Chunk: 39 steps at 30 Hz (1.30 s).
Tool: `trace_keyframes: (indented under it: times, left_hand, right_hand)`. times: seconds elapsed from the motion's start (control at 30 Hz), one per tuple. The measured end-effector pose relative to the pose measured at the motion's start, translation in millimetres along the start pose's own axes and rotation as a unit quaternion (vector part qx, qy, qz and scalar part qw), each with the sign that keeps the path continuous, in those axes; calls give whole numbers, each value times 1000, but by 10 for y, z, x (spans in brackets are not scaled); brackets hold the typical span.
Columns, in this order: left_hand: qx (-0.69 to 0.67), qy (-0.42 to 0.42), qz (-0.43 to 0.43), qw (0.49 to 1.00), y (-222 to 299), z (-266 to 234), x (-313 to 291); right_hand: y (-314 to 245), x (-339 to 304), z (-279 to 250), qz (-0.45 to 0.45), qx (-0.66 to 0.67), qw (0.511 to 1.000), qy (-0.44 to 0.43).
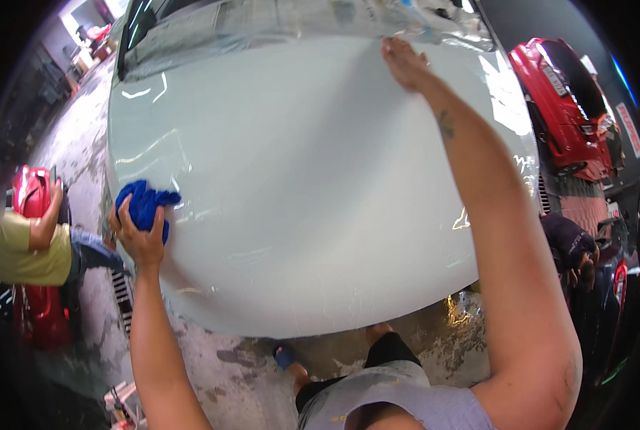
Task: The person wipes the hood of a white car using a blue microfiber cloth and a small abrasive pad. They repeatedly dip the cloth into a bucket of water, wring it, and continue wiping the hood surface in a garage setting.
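A glossy pale-grey car bonnet (298,186) fills the workshop view above wet concrete floor (212,373). The left hand (139,236) clutches a crumpled blue cloth (145,204) at the bonnet's left edge; the right hand (404,63) lies open, flat near clear film (320,21).

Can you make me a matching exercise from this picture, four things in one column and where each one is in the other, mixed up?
Things:
1. cloth
2. right hand
3. red car
4. person in yellow shirt

Places:
A. crouched at the far left, beside the hood
B. flat on the pale hood, far side near the windscreen
C. parked at the upper right
D. bunched in the left hand at the hood's left edge

Pairs: 1-D, 2-B, 3-C, 4-A
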<state>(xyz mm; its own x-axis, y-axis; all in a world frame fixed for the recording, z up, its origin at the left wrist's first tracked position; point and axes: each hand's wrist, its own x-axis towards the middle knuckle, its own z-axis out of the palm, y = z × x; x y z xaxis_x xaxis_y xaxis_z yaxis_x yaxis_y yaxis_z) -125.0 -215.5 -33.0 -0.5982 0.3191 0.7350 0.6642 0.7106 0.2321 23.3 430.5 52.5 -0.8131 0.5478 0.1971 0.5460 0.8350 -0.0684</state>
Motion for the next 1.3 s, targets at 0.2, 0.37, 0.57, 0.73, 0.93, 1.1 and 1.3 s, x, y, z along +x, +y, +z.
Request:
trace_keyframes:
  times: [0.2,0.37,0.57,0.73,0.93,1.1,1.3]
  left_hand:
    - [43,-2,-14,999,8,-71,-11]
    - [57,18,-22,998,-113,-145,-4]
    - [64,16,-19,998,80,2,69]
    - [51,6,-24,998,-44,-156,-27]
    - [9,5,-8,1000,-76,-48,-26]
    - [26,10,7,1000,-54,-67,18]
    - [70,24,-5,997,-231,-156,-42]
  right_hand:
    - [-368,-1722,333,-40,4,999,7]
    - [-1230,-4691,402,-35,68,997,-10]
    - [-1316,-5537,829,-13,78,997,12]
    - [-1047,-3255,129,-40,25,999,18]
    - [-485,-567,-41,-12,-14,1000,-21]
    - [-499,-544,-12,-24,4,1000,-3]
    - [-1131,-3357,295,-68,22,997,23]
